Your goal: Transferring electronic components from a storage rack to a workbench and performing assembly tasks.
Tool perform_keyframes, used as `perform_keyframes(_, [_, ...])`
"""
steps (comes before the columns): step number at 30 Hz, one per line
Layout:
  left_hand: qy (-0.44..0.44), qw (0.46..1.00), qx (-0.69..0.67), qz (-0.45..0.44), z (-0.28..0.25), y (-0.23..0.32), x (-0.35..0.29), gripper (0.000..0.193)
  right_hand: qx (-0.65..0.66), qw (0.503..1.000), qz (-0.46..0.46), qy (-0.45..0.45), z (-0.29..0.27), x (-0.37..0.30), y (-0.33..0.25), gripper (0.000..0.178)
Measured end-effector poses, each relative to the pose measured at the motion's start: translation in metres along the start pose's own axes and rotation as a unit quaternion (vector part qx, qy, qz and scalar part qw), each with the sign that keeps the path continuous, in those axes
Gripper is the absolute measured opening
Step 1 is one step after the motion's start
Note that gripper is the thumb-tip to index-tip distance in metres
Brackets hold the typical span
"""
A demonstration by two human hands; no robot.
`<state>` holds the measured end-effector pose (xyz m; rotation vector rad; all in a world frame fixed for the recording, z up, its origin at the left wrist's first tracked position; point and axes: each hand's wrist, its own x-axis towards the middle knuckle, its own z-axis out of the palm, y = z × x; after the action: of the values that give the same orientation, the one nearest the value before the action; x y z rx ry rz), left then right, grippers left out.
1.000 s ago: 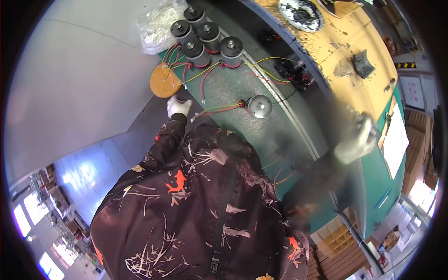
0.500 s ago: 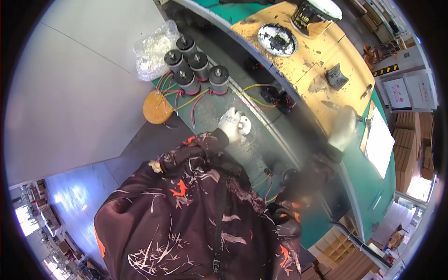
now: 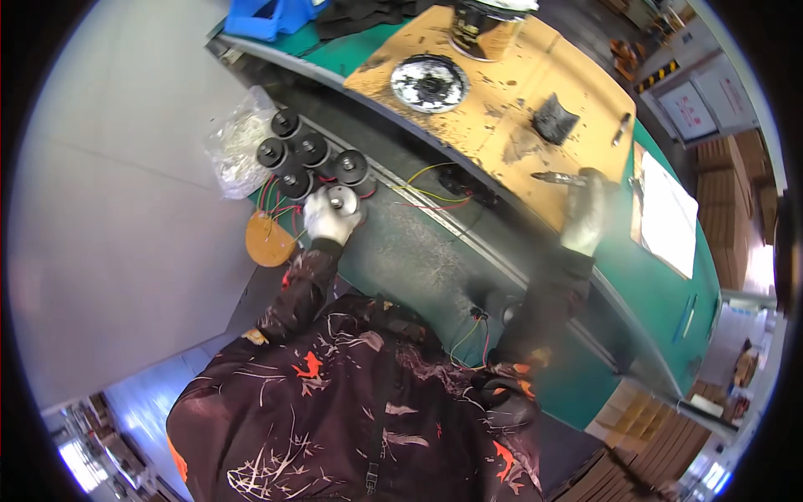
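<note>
Green bench: left hand grips round silver motor (wired); right hand clenches tool.

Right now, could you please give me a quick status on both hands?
Left hand gripping a round silver motor beside the black motors. Right hand holds a metal tool over the orange board. Loose wires between them.

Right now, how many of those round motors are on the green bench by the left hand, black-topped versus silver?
Black-topped round motors: 5
Silver round motor, under the left hand: 1
Total: 6
Beside them: 1 clear plastic bag, 1 orange disc.
</note>
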<state>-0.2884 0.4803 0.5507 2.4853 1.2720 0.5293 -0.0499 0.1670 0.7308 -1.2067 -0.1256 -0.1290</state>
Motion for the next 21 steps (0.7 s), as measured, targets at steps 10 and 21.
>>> perform_keyframes(10, [-0.211, 0.882, -0.11, 0.408, 0.123, 0.111, -0.053, 0.07, 0.154, 0.988, 0.024, -0.019, -0.026, 0.014, 0.008, 0.029])
perform_keyframes(21, [-0.245, 0.831, 0.085, 0.493, 0.2, 0.173, 0.047, 0.031, 0.229, 0.969, 0.086, -0.024, -0.034, 0.019, 0.011, 0.029])
